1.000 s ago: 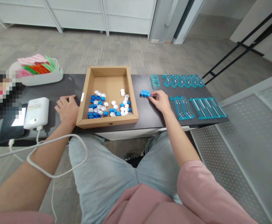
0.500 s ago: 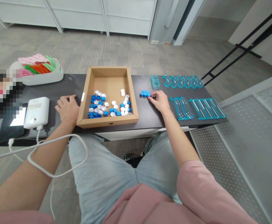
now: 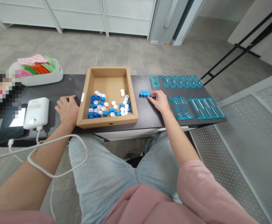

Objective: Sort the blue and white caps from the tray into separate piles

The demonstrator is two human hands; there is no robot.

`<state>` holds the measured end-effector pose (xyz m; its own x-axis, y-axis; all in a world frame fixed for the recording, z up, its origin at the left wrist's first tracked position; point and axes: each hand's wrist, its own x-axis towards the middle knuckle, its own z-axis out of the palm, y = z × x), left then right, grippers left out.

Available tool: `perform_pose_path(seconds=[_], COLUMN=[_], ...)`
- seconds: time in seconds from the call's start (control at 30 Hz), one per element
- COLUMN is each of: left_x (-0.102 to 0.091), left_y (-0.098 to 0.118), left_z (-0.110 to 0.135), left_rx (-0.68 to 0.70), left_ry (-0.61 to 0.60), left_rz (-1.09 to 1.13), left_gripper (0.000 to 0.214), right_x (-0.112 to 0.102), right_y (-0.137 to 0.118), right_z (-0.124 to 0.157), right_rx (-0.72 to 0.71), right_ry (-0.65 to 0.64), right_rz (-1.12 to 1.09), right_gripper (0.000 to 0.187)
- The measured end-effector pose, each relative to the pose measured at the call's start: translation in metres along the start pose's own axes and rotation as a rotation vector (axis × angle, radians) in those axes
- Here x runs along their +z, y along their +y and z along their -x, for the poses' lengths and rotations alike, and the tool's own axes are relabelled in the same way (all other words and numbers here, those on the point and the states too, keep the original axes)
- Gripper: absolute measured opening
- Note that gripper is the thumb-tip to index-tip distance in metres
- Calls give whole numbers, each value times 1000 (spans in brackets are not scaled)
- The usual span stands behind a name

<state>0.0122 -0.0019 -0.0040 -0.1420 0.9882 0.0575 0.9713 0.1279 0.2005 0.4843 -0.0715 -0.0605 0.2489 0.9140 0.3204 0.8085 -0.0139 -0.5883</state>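
Note:
An open cardboard box sits on the dark table and holds several small blue and white hexagonal pieces. Just right of the box lies a small cluster of blue hexagonal pieces. My right hand rests beside that cluster, its fingertips touching the cluster's right edge, fingers curled low on the table. What they pinch, if anything, I cannot make out. My left hand lies on the table against the box's left wall, fingers loosely spread, holding nothing.
Rows of clear teal curved and straight track pieces cover the table's right end. A white power bank with a cable lies at the left, behind it a white tub of coloured strips. A perforated grey panel stands right.

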Motion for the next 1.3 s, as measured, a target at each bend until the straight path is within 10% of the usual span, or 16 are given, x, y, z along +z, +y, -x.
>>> perform_pose_path(seconds=[0.47, 1.3], left_x=[4, 6], left_y=[-5, -8], left_z=[-2, -5], left_rx=[21, 18], left_ry=[5, 2], left_rz=[-13, -30], left_gripper=[65, 65], right_x=[-6, 15], right_y=[-11, -3], right_z=[-29, -35], right_rx=[-113, -117], right_ry=[-187, -116], right_rz=[-62, -93], right_gripper=[80, 70])
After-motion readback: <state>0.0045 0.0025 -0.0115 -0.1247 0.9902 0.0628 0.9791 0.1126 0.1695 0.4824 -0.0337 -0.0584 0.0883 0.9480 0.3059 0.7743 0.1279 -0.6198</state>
